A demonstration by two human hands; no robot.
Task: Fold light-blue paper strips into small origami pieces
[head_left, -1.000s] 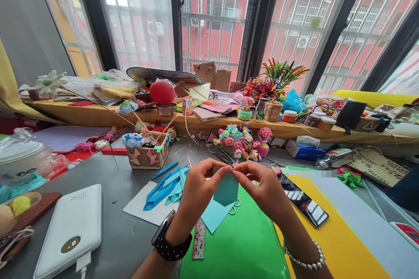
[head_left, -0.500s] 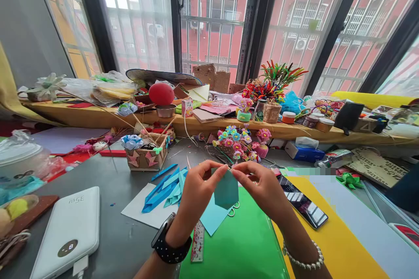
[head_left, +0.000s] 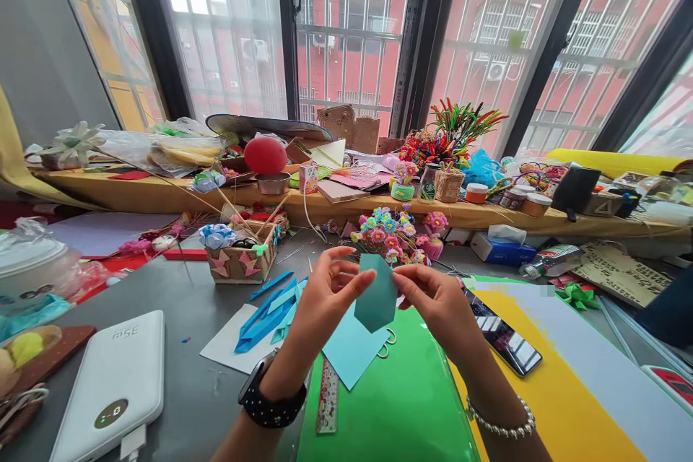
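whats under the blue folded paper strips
A white paper sheet lies under most of the blue folded paper strips; its left part shows; what the strips and left hand cover is hidden.

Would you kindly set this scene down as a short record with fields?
Left hand: thumb against the folded blue paper
Right hand: pinches that paper's right edge
Below the hands: light-blue sheet and ruler on a green surface
Left side: blue folded strips on a white sheet
Right side: phone on a yellow sheet
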